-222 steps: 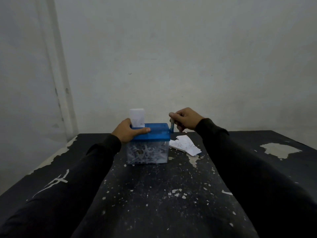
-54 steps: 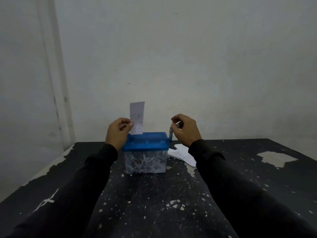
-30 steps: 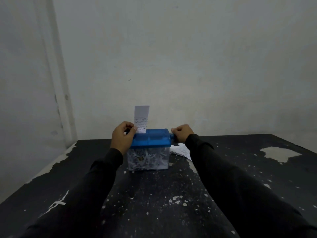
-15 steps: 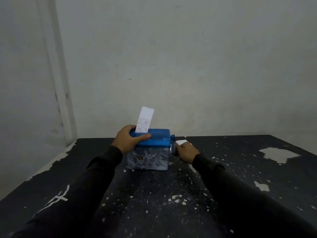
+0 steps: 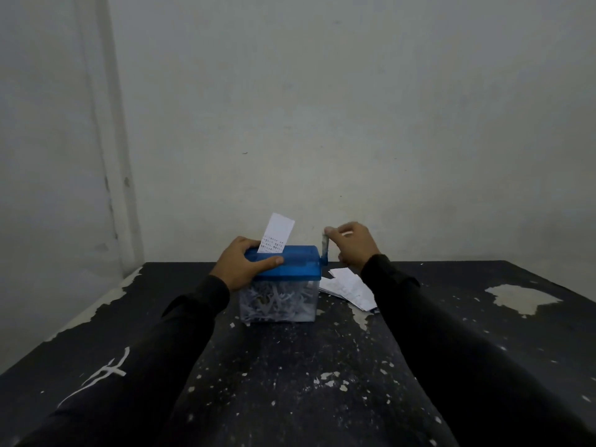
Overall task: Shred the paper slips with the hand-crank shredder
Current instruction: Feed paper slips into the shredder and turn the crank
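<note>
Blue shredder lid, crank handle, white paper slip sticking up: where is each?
Blue plastic shredder lid (image 5: 292,266): head view, bare front top.
Grey-blue crank handle (image 5: 325,250): head view, upright arm.
White printed paper slip (image 5: 276,232): head view, middle above the slot.

Dim, flat light with a cool grey-green cast fills the scene; no source shows, and no glare. The blue shredder lid (image 5: 290,264) is the one strong colour. Just below it, the black sleeves (image 5: 190,321) merge with the dark tabletop (image 5: 290,382), losing detail. Print on the slip (image 5: 275,235) rising from the lid is too soft to read. Left of it, the wall corner (image 5: 106,156) bows under wide-angle distortion.
</note>
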